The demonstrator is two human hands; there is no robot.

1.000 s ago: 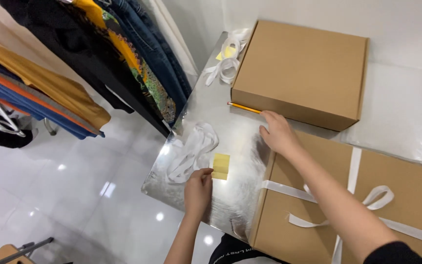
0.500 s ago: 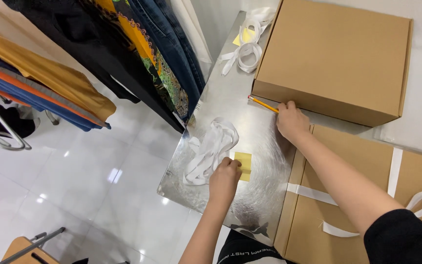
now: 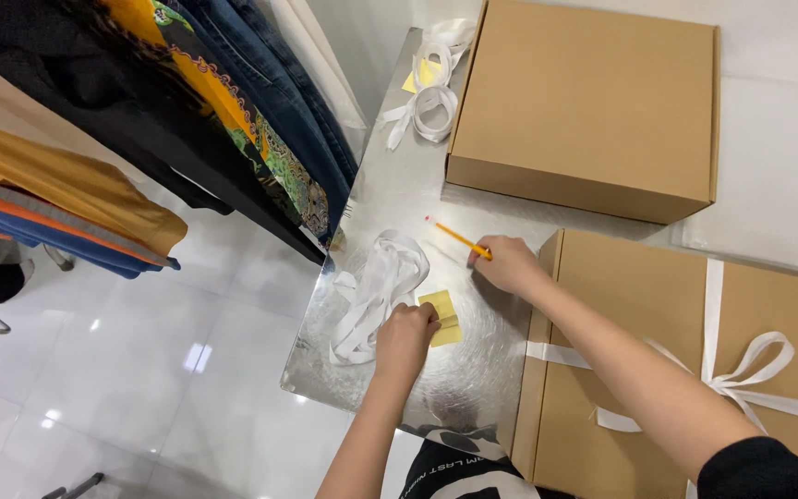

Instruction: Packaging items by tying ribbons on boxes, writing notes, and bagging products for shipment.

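Observation:
My right hand (image 3: pixel 507 265) grips a yellow pencil (image 3: pixel 454 237) by its lower end; the pencil lies slanted on the shiny metal table (image 3: pixel 399 194), tip toward the upper left. My left hand (image 3: pixel 405 337) rests with curled fingers on a small pad of yellow sticky notes (image 3: pixel 442 317), pinning its left edge. A loose coil of white ribbon (image 3: pixel 376 291) lies just left of the notes, touching my left hand. My right forearm crosses a brown cardboard box tied with white ribbon and a bow (image 3: pixel 695 360).
A second plain cardboard box (image 3: pixel 593 102) sits at the back of the table, with more white ribbon and yellow notes (image 3: pixel 429 92) beside it. Clothes hang on a rack (image 3: pixel 187 111) to the left over a glossy white floor (image 3: pixel 140 370). White padding (image 3: pixel 778 176) lies right.
My right hand has closed on the pencil and drawn it out from beside the back box toward the notes. My left hand stays on the sticky notes. The camera has shifted.

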